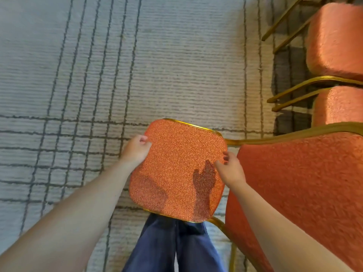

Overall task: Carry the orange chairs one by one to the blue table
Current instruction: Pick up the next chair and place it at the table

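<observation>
Our left hand [137, 150] is gripping the left edge of an orange chair back [176, 173] in the middle of the frame, with the fingers curling over its rim. Our right hand [230, 169] is pinching the opposite, right edge, thumb on the patterned face and fingers reaching behind. We are looking straight down onto the chair back, a squiggle-patterned orange panel edged in gold.

Just to its right, a gold tube [233, 142] is joining it to a broad orange seat [304, 193] that is filling the lower right. We are taking this for the same chair, though we cannot tell whether its legs are off the floor.

Blue trousers [167, 248] are showing at the bottom centre. In the upper right, more orange chairs [334, 36] with gold legs are waiting, seemingly stacked. A pale carpet [98, 75] with dark grid lines is covering the rest.

The blue table is not appearing anywhere. We are judging the task to be at the pick-up of one chair. The walk to the table is not yet under way, and the stacked chairs are waiting to follow. How many are already delivered, we cannot tell.
</observation>
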`<state>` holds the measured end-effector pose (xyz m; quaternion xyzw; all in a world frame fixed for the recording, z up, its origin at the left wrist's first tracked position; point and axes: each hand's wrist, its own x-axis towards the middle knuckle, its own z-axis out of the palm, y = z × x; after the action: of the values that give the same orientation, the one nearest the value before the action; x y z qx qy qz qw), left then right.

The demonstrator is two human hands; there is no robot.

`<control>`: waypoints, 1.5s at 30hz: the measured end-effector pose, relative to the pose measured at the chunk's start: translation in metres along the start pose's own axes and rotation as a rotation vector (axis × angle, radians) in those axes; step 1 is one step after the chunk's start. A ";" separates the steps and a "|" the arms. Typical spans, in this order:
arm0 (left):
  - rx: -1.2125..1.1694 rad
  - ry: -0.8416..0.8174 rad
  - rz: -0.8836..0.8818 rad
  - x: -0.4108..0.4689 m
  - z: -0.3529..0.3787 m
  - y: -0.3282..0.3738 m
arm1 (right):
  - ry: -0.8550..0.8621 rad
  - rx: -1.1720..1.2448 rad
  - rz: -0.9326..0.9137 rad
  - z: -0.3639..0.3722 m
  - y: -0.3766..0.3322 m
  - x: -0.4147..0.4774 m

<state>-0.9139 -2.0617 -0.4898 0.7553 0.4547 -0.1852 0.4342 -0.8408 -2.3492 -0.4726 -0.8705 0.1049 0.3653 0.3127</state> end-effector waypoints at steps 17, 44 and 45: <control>0.076 0.208 0.069 0.116 0.079 -0.083 | 0.144 0.249 0.176 0.074 0.086 0.120; -0.208 0.161 -0.056 0.135 0.079 -0.110 | 0.075 0.673 0.436 0.093 0.115 0.140; -0.221 0.160 -0.069 0.135 0.079 -0.109 | 0.066 0.673 0.441 0.093 0.115 0.140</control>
<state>-0.9277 -2.0329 -0.6779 0.6990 0.5313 -0.0879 0.4706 -0.8416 -2.3749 -0.6745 -0.6875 0.4126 0.3409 0.4908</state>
